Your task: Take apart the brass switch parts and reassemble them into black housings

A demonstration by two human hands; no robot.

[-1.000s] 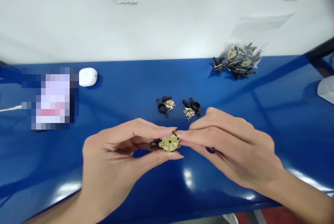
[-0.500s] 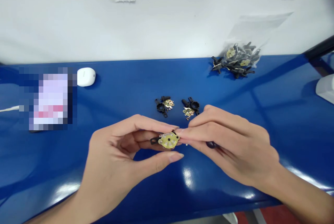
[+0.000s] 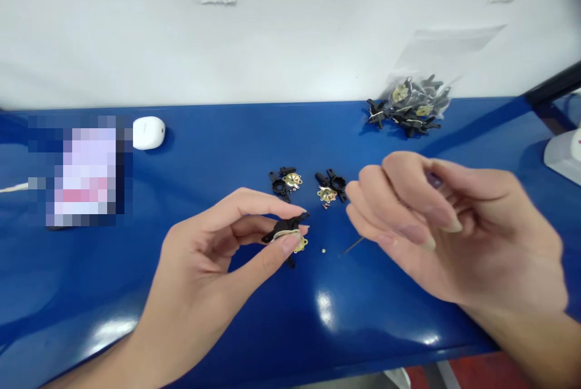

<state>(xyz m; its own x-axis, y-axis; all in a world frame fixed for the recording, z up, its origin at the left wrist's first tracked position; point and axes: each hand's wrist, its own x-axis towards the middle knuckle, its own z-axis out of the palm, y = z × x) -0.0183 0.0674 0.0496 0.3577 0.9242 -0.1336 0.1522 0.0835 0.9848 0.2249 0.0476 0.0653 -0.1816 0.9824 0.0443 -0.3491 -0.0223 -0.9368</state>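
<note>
Left grip point(image 3: 206, 277) pinches black part point(image 3: 287, 225), right grip point(image 3: 476, 244) curls around thin tool point(image 3: 434, 179).

Looks forward and down from the wearer's head, close above the left hand point(image 3: 200, 268) and right hand point(image 3: 463, 244). Faces the blue tabletop point(image 3: 218, 153) and, beyond it, the white wall point(image 3: 290, 44)

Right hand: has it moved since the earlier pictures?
Yes. Against the white case on the blue table, the right hand has moved right, away from the small part in the left hand.
</note>
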